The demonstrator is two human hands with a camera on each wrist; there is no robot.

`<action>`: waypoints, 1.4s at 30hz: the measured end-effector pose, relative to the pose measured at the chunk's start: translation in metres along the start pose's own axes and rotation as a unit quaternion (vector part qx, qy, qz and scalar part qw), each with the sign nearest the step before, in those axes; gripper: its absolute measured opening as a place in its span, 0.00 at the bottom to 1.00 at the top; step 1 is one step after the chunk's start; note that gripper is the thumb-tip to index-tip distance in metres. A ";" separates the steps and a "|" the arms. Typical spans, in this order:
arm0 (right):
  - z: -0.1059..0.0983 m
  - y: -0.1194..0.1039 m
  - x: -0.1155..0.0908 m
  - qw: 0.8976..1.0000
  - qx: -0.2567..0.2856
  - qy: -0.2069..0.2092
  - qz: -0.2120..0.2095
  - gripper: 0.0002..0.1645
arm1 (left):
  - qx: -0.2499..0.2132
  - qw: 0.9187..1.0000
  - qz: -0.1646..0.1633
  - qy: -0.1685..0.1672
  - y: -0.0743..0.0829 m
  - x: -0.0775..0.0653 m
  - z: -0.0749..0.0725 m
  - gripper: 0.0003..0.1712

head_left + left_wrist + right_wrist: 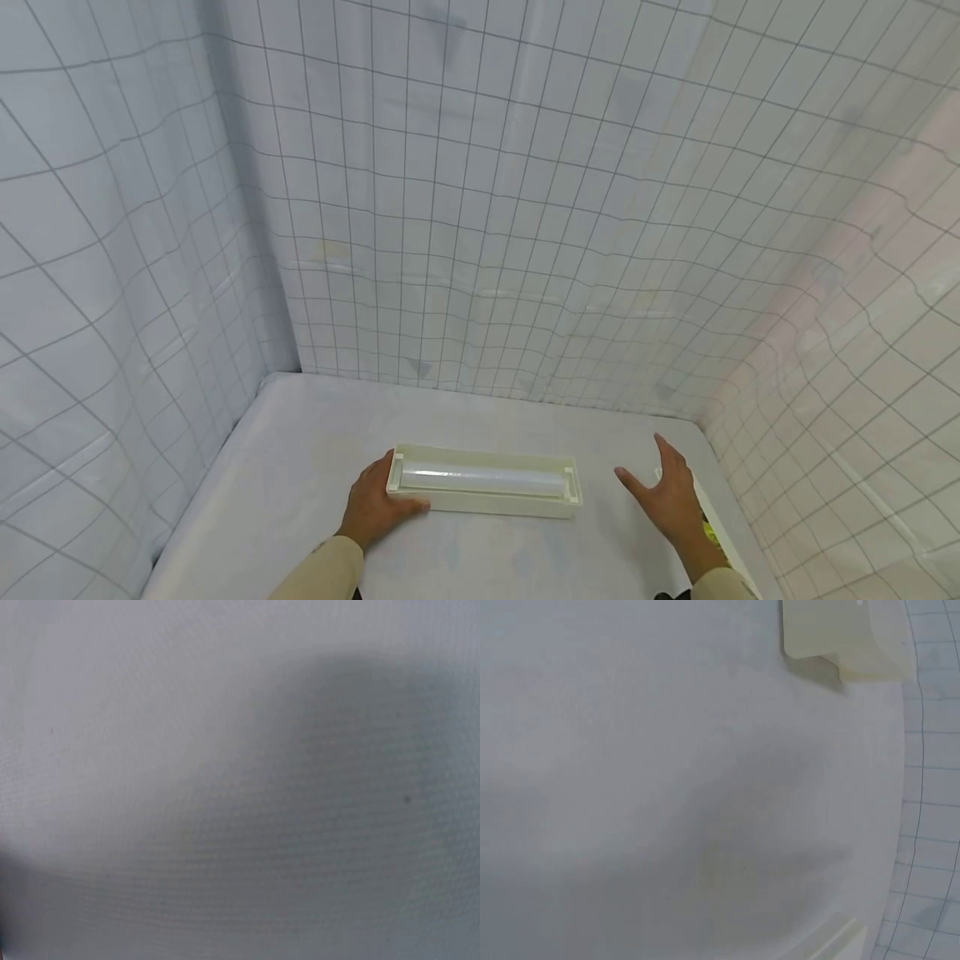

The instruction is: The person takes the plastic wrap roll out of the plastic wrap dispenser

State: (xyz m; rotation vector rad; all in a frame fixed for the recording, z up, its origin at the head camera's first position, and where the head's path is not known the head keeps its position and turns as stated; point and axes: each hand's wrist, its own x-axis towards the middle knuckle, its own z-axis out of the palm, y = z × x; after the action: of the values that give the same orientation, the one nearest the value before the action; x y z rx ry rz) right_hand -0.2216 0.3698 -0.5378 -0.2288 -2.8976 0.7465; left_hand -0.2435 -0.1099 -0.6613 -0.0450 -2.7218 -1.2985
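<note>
Cream plastic forms the long box (495,505) at the middle of the white table (322,417), between the hands, with a shiny, translucent roll (483,477) lying lengthwise inside. The left hand (375,502) grips the box's left end, thumb along the near side. To the right, well apart from it, the right hand (670,500) holds nothing, thumb and fingers spread wide. Just beside its wrist, a pale-edged object (729,543) with yellow-green inside is partly hidden.

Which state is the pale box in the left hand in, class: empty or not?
Not empty: in the head view, a shiny roll lies lengthwise inside the pale box.
</note>
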 end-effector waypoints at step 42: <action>0.068 -0.061 -0.002 0.976 0.047 -0.042 -0.210 0.42 | 0.005 1.000 -0.008 -0.006 0.005 -0.002 -0.001 0.64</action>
State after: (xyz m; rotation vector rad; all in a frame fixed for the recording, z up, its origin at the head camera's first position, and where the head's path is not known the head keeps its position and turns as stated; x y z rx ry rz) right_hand -0.2386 0.2849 -0.5675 0.4223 -2.8264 0.8237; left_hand -0.2409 -0.1075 -0.6566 -0.0298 -2.7434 -1.2942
